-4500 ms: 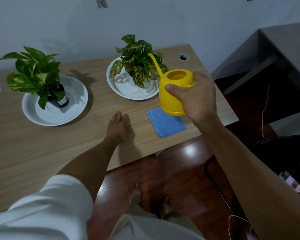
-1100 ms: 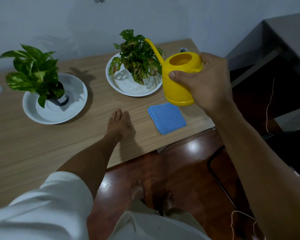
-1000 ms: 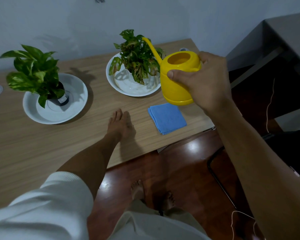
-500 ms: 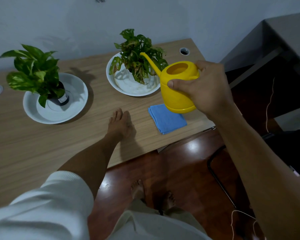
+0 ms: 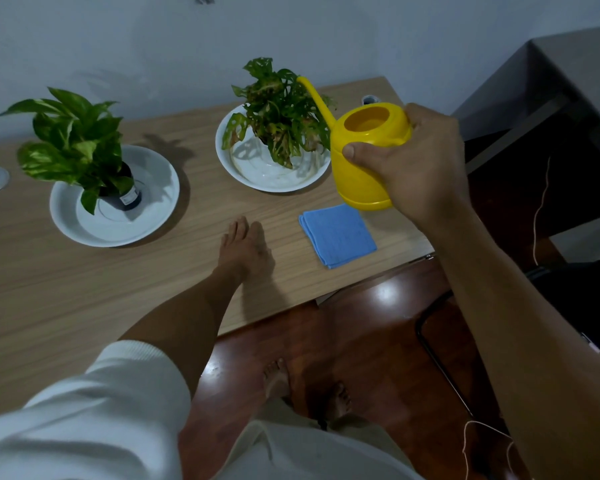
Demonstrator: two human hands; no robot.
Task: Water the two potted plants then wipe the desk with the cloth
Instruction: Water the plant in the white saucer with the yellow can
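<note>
Above desk's [image 5: 84, 289] right end: right hand [image 5: 416, 164] clamped round yellow watering can [image 5: 368, 157], spout reaching over right plant [image 5: 281, 112], likely for pouring. Left hand [image 5: 245, 247] flat, fingers together, probably bracing. Left plant [image 5: 73, 140] well apart. Cloth [image 5: 338, 233] folded nearby, kept for wiping.

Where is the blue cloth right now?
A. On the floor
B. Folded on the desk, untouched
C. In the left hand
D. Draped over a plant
B: the folded blue cloth lies on the desk, between the flat left hand and the right hand holding the yellow watering can.
</note>
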